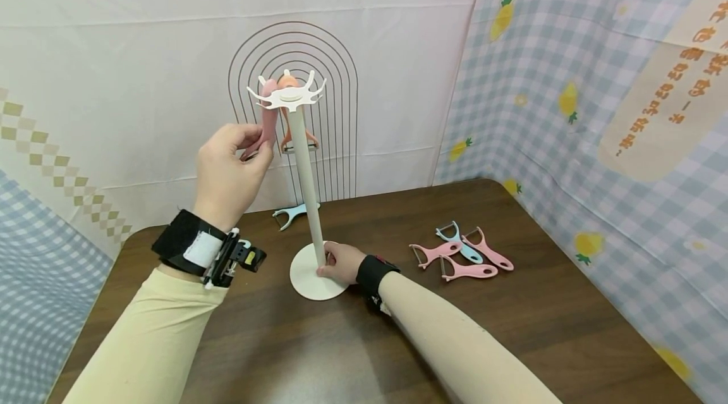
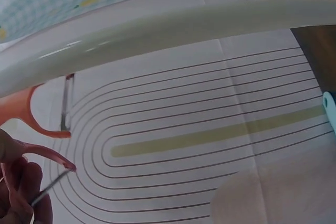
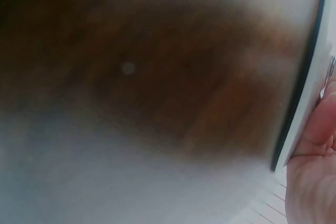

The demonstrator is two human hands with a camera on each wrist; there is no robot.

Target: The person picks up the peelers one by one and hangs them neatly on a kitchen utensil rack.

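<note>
One white stand [image 1: 308,183] on the desk [image 1: 267,353] might tip if the right hand [image 1: 344,263], gripping it near the base [image 1: 310,285], loosened while the left hand [image 1: 230,164], pinching a pink peeler [image 1: 269,119] at its upper left, pushed; the orange peeler [image 1: 285,130] just right could be knocked. Orange characters [image 1: 692,54] on the right curtain [image 1: 540,37] aren't clearly legible.

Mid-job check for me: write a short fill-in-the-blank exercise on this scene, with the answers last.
The left hand pinches a peeler coloured ____.
The hanging peeler, partly behind the pole, is coloured ____.
The round base by the right hand is coloured ____.
On the table, right of the base, lie ____ pink peelers and one blue peeler.

Missing words: pink; orange; white; three.
</note>
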